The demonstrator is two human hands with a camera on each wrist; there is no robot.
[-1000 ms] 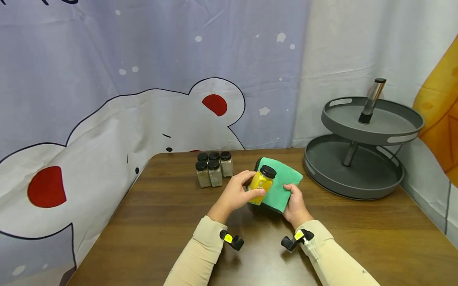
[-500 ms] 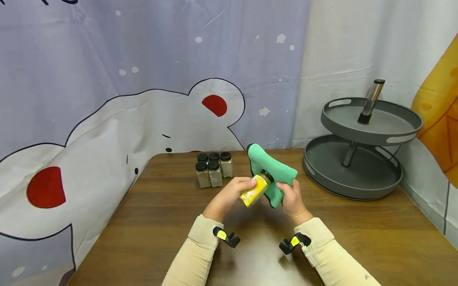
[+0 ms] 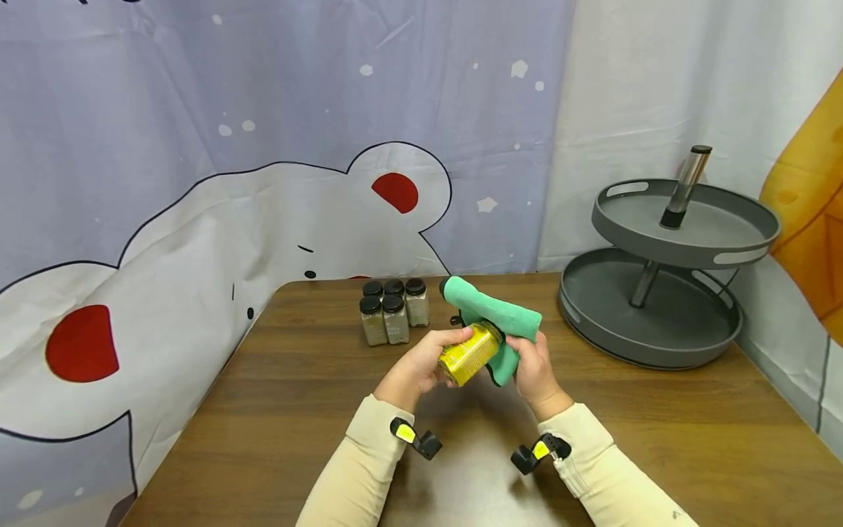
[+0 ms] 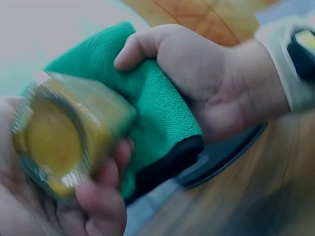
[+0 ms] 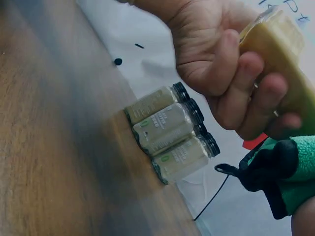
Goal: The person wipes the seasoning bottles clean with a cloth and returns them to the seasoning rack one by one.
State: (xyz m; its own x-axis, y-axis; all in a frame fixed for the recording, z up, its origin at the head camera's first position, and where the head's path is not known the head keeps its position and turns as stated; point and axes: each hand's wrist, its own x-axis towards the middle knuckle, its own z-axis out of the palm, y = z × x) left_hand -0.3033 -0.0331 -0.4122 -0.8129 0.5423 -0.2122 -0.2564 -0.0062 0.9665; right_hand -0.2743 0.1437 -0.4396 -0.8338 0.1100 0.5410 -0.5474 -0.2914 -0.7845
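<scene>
My left hand [image 3: 415,366] grips a square jar of yellow contents [image 3: 469,357], tilted with its base toward me. The lid end is hidden in a green cloth [image 3: 500,315] with black edging, which my right hand [image 3: 536,372] holds from the right side. In the left wrist view, the round base of the jar [image 4: 53,137] faces the camera, and the right thumb presses on the cloth [image 4: 162,108]. From the right wrist view, the left fingers [image 5: 231,88] curl round the jar [image 5: 275,44], beside the cloth's black loop [image 5: 226,169].
Several black-lidded spice jars [image 3: 395,322] stand grouped at the back of the wooden table [image 3: 296,410]. A grey two-tier round tray [image 3: 658,351] with a metal post stands at the back right. Behind the table hangs a printed curtain [image 3: 263,110].
The jar has tipped from near upright to lying at a slant, its lid end going into the cloth. The cloth, flatter before, is now folded over that end.
</scene>
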